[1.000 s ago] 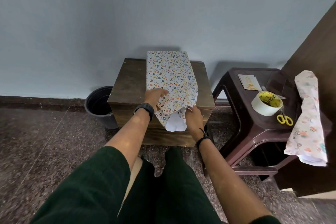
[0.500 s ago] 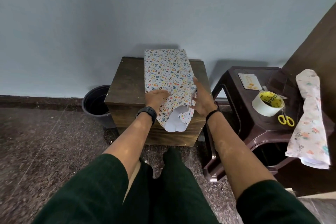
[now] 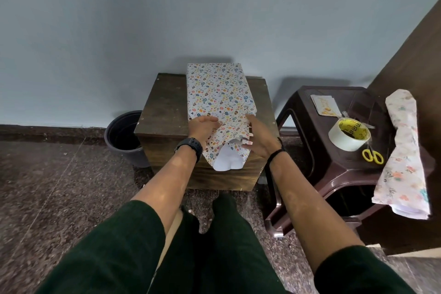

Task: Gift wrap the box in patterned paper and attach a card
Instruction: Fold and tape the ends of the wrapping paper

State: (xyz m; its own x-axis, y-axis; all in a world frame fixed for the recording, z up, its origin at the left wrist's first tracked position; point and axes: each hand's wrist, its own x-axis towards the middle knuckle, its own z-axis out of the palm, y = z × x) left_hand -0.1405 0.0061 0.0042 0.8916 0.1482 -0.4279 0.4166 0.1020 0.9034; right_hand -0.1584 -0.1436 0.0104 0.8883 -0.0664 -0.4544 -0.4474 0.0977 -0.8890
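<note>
Box hidden under patterned paper; right hand's fingertips tucked inside.

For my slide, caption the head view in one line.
Both hands, left and right, press patterned paper around a box on a wooden table; tape waits nearby.

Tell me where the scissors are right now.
In the head view, the yellow-handled scissors lie on the dark plastic stool at right, just in front of the tape roll and beside the floral paper roll.
</note>
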